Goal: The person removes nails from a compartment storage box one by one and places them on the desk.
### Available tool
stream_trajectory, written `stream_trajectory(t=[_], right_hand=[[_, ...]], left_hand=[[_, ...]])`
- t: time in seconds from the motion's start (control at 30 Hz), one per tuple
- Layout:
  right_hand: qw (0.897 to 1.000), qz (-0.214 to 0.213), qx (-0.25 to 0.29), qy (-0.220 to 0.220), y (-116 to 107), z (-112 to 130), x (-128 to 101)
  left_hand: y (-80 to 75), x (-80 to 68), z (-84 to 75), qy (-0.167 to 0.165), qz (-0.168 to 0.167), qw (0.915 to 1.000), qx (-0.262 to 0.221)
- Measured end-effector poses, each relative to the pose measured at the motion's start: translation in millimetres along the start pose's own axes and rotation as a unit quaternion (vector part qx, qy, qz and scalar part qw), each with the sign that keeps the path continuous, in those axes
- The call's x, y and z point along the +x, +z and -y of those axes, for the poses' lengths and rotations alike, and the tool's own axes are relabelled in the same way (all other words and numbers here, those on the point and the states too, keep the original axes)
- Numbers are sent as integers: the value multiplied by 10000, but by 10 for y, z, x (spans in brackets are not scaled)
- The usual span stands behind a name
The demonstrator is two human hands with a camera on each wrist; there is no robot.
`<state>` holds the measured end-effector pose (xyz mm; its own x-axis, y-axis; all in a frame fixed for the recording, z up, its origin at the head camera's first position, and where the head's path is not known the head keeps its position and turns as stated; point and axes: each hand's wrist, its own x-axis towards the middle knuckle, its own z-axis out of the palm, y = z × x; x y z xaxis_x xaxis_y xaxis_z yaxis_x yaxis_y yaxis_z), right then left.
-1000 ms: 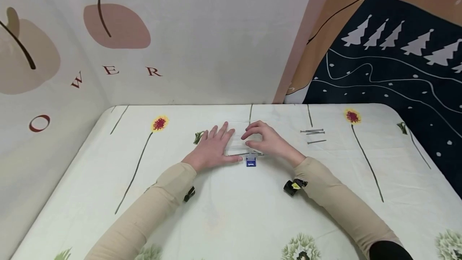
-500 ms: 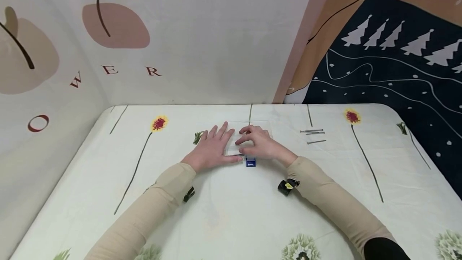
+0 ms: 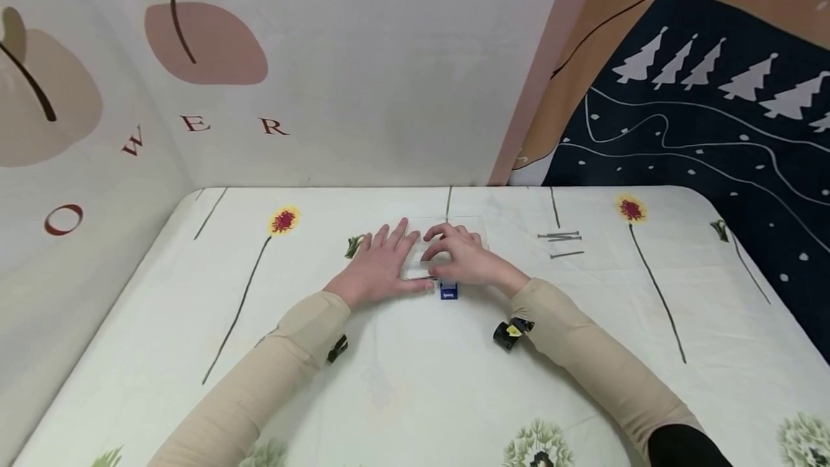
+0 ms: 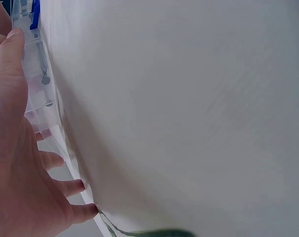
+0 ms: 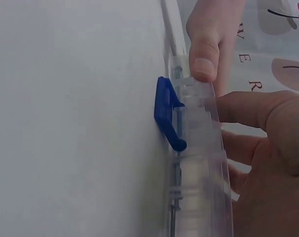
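Hands: you are pressing your left hand (image 3: 382, 265) flat, fingers straight, on the clear plastic box (image 3: 421, 259); your right hand (image 3: 468, 256) is curling over its lid.
Box: it is lying mid-table (image 3: 402, 380), blue latch (image 3: 449, 292) facing you.
Nails (image 3: 561, 242): they are lying well right.

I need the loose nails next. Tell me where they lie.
In the head view, the loose nails lie on the tablecloth right of the right hand and the clear box, untouched.

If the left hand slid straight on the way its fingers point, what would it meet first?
Probably nothing on the tablecloth: the left hand, resting on the clear box, points toward the back wall. Depth is unclear.
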<state>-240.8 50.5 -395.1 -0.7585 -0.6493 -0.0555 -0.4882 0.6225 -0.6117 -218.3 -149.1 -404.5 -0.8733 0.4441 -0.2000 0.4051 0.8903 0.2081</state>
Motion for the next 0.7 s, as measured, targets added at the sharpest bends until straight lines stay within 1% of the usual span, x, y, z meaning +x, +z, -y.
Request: stream_trajectory(t=[0.23, 0.37, 0.53, 0.7], right_hand=[[9991, -3, -198, 382, 52, 70, 45], [9987, -114, -111, 488, 66, 82, 45], [9977, -254, 140, 610, 73, 86, 42], [9974, -264, 261, 612, 64, 91, 41]], left_hand=[[3, -15, 2, 1, -11, 10000, -9], [11, -15, 1, 14, -38, 10000, -29], [18, -10, 2, 4, -53, 10000, -81], [18, -8, 4, -17, -53, 9999, -90]])
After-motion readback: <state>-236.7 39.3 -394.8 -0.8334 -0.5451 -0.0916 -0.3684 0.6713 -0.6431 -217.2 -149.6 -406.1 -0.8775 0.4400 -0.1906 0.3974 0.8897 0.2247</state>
